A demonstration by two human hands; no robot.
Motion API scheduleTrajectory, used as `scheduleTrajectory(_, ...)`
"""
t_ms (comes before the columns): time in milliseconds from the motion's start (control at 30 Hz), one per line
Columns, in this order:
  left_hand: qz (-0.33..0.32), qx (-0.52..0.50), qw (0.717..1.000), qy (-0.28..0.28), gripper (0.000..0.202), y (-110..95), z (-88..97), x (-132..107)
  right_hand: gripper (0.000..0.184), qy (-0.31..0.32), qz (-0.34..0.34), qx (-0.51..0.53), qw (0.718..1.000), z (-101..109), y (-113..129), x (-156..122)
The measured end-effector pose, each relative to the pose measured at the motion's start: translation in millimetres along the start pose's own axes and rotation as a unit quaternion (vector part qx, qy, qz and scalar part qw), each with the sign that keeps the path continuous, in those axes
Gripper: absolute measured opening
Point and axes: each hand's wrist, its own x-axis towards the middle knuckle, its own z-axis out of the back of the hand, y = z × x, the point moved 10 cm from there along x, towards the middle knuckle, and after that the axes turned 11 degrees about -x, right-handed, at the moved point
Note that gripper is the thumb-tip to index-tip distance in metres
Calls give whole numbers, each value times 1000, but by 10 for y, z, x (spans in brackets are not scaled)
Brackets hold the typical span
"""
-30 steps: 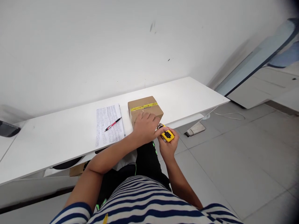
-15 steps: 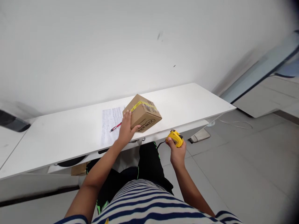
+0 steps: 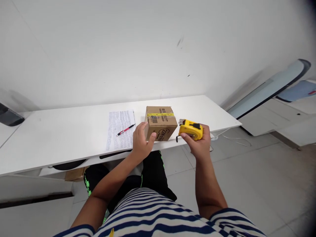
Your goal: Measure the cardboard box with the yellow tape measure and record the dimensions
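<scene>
A small brown cardboard box (image 3: 161,126) with yellow tape stands near the front edge of the white desk (image 3: 197,113). My left hand (image 3: 143,141) grips its left side, the thumb over the front face and the fingers along the side. Just right of the box, my right hand (image 3: 202,143) is closed around a yellow tape measure (image 3: 191,129). The metal tip of the tape measure points at the box, and a dark wrist strap hangs below it. Left of the box lies a printed sheet of paper (image 3: 116,120) with a red and black pen (image 3: 125,129) on it.
Behind the desk rises a white wall (image 3: 123,65). On the right, a pale panel with a dark edge (image 3: 266,89) leans near white cabinets (image 3: 261,115). A cable (image 3: 237,141) lies on the tiled floor (image 3: 242,174). A brown carton (image 3: 75,173) sits under the desk.
The box has turned and now sits more squarely, a little to the right. My right hand has raised the tape measure from below the desk edge to beside the box.
</scene>
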Motion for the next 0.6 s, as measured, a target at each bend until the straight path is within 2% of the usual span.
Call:
scheduleTrajectory(67,21,-59,998,20,49,-197,80,71,54,104,126,-40,986,-136,372,58)
scheduleTrajectory(133,82,-105,984,117,41,-278,-16,122,44,178,242,-71,951,-272,710,28)
scheduleTrajectory(200,136,-144,955,221,41,-313,-149,118,36,201,318,-96,922,-348,941,7)
scheduleTrajectory(233,148,-162,943,251,43,-332,-182,121,34,203,339,-109,912,-374,1013,10)
scheduleTrajectory(333,145,-189,930,279,43,-379,-210,163,34,215,374,-137,892,-440,1114,4)
scheduleTrajectory(467,151,-161,928,299,44,-390,-302,139,35,234,385,-148,880,-468,1093,-57)
scheduleTrajectory(600,177,-111,946,250,46,-338,-278,199,40,231,345,-160,896,-392,872,-8)
